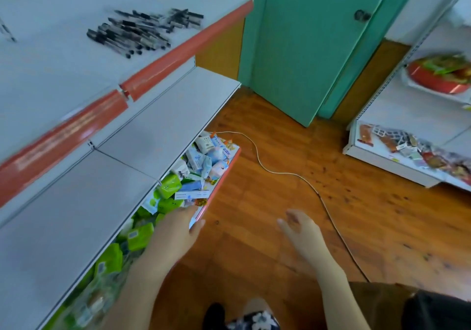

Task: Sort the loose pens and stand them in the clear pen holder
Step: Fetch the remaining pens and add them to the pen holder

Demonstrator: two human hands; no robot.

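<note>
- The pens (142,30) lie loose in a dark, untidy heap on the top shelf (63,79), towards its far right end and a little behind the red strip (178,49) along its front edge.
- The left hand (175,232) is low down at the front edge of the bottom shelf (219,176). Its fingers are stretched out and it holds nothing. Motion blur hides whether it touches the edge.
- The right hand (303,232) hangs over the wooden floor (254,202), well apart from the pens. Its fingers are loosely bent and it holds nothing.
- Green packets (168,184) and small pale boxes (204,156) crowd the bottom shelf.
- A white cable (280,173) trails across the floor.
- A green door (305,49) stands behind.
</note>
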